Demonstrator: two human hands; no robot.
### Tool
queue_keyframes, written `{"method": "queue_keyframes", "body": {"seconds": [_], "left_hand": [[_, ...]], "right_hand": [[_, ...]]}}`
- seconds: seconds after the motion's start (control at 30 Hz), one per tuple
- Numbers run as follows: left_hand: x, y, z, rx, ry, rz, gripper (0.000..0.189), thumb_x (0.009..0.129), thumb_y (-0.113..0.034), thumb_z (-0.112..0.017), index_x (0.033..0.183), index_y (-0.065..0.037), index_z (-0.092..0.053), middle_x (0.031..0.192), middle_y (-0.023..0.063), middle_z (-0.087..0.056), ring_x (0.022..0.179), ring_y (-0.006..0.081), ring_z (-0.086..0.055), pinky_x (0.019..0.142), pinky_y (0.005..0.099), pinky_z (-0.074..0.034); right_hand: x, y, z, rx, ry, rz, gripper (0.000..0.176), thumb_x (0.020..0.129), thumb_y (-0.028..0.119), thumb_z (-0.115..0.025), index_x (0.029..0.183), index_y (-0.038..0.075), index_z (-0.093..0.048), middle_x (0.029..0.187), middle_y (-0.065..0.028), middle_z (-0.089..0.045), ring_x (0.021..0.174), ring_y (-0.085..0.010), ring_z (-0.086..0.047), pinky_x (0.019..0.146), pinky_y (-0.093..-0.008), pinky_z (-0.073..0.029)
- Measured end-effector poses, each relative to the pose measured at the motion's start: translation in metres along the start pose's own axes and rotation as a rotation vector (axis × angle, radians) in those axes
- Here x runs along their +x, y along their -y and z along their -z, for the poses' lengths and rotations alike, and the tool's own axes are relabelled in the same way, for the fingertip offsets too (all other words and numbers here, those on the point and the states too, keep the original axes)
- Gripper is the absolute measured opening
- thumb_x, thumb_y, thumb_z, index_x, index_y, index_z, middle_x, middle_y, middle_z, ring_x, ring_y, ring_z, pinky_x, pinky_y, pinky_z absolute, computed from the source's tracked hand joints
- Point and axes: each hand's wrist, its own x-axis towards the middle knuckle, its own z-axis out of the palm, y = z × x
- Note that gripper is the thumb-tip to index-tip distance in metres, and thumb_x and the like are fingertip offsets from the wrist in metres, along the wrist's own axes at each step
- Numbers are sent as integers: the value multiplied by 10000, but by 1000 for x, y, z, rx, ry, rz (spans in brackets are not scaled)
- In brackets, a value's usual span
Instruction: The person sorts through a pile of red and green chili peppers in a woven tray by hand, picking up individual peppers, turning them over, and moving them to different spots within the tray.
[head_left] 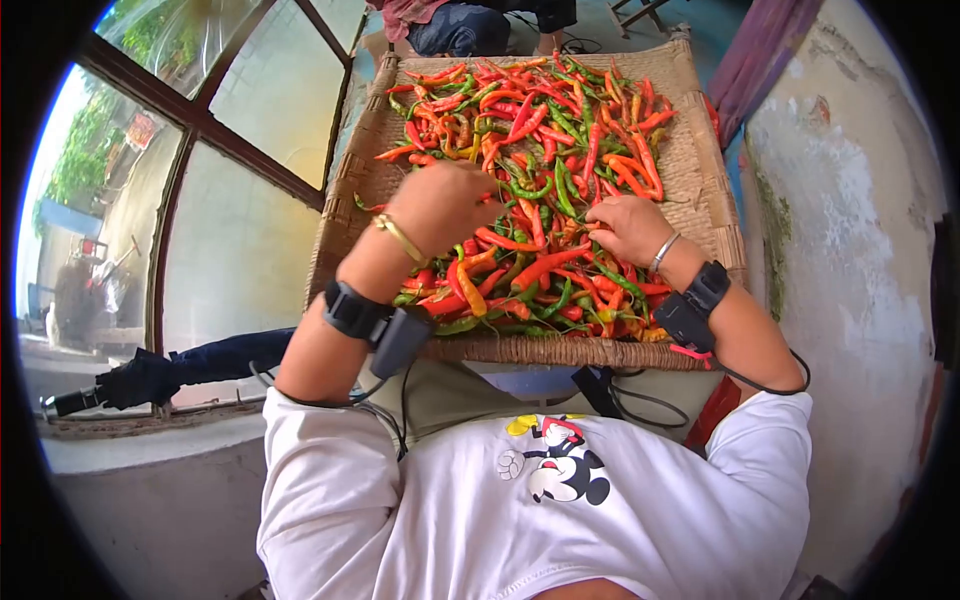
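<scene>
Text: none legible | labels, brands: none legible | numbers, signs: none legible

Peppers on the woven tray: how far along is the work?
Nothing looks clearly finished: red, orange and green peppers lie mixed across the woven tray. The left hand and right hand are among them, their grip unclear. Much is probably left, as mixed peppers cover most of the tray.

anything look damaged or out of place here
The wall on the right looks damaged: its surface is patchy and flaking, with a dark greenish streak. The chili peppers lie in a loose jumble, but I see none spilled off the woven tray.
</scene>
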Motion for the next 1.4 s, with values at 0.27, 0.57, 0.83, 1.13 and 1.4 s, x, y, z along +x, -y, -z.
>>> {"method": "queue_keyframes", "body": {"seconds": [0.27,0.57,0.83,1.13,1.4], "left_hand": [[5,-9,-77,-430,-1,-322,184,760,-220,-592,860,-67,-612,794,108,-596,754,283,-575,654,365,-460],[-11,0,-83,-405,24,-323,150,751,-202,-593,779,-59,-628,732,99,-579,687,285,-567,614,375,-453],[-16,7,-89,-517,-70,-346,197,773,-228,-586,752,-36,-626,708,113,-592,652,288,-571,589,366,-455],[-9,11,-53,-616,-256,-194,139,792,-124,-594,857,-6,-627,717,89,-591,636,178,-573,586,292,-460],[48,79,-33,-206,-319,212,198,757,-216,-557,816,-48,-641,804,144,-615,724,296,-585,666,380,-470]], "right_hand": [[-25,32,-14,24,113,-127,211,736,246,-595,879,92,-606,835,-92,-605,838,-268,-556,739,-374,-447],[-29,68,-11,106,142,-236,186,722,201,-593,851,66,-599,732,-130,-594,780,-290,-560,682,-389,-452],[-30,73,25,72,29,-48,129,705,128,-600,799,41,-582,757,-107,-561,748,-275,-549,660,-363,-445],[-9,-15,50,238,-321,-533,165,754,187,-582,807,40,-634,710,-108,-620,628,-219,-590,613,-322,-473],[34,-6,3,357,-247,-420,193,792,226,-551,809,59,-646,738,-80,-630,657,-222,-592,605,-352,-470]]}}
